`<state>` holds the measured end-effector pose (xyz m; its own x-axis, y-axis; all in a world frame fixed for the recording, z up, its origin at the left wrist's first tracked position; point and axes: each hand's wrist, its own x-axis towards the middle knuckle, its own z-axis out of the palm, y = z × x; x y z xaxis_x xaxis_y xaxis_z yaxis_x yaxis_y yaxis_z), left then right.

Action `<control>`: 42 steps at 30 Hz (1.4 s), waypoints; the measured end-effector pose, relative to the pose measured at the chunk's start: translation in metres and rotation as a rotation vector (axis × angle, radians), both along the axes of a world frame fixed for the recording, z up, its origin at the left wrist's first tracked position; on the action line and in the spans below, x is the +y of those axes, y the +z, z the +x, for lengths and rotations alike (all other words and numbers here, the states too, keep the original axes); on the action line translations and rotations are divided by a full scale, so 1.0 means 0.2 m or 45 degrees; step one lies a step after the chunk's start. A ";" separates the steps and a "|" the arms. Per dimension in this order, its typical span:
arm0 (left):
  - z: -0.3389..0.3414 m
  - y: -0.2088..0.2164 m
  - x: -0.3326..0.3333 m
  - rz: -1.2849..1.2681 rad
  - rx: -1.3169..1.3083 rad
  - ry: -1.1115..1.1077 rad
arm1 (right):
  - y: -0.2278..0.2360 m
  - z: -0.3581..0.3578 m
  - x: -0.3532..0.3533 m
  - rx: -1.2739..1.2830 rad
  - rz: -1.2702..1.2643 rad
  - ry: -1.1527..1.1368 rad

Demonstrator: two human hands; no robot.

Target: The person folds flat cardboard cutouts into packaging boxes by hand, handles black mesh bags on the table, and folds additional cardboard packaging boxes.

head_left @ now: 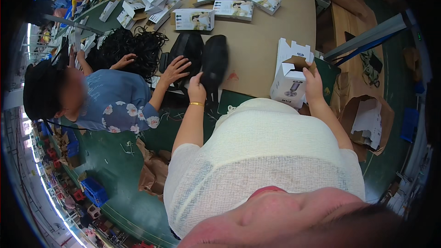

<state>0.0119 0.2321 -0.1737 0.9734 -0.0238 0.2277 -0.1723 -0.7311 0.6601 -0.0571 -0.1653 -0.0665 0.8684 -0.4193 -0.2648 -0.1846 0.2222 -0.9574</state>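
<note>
My left hand [196, 90], a bracelet at its wrist, is closed on the near edge of a black, rounded, pouch-like case [215, 59]. The case lies slightly blurred over the brown tabletop [257, 50]. Just left of it is a second black case [188, 46], with a co-worker's hand [177, 70] on its near part. On the right, my right hand [313, 84] grips the side of a white carton [289, 85] with a picture of a fan. The carton stands upright with its top flaps up; what is inside cannot be seen.
Several printed white cartons [193, 19] lie across the far side of the table. A heap of black straps or cords [133, 46] sits by the co-worker [117, 92] at my left. To the right stand a metal post [367, 34] and a brown paper bag holding white cardboard [367, 119].
</note>
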 end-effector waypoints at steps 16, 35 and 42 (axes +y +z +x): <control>0.38 0.05 -0.41 0.049 0.478 0.112 | 0.01 0.00 0.01 0.041 -0.058 0.012; 0.38 0.16 -0.74 0.973 0.225 -0.624 | -0.01 -0.02 0.00 0.103 -0.127 -0.025; 0.32 0.05 -0.85 1.189 0.245 -0.490 | 0.03 -0.03 0.03 0.091 -0.176 -0.051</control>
<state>0.0757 0.0614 -0.1641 0.8805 -0.4293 -0.2010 -0.4548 -0.8847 -0.1025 -0.0627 -0.1599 -0.0604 0.8312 -0.4901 -0.2624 -0.2466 0.0979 -0.9642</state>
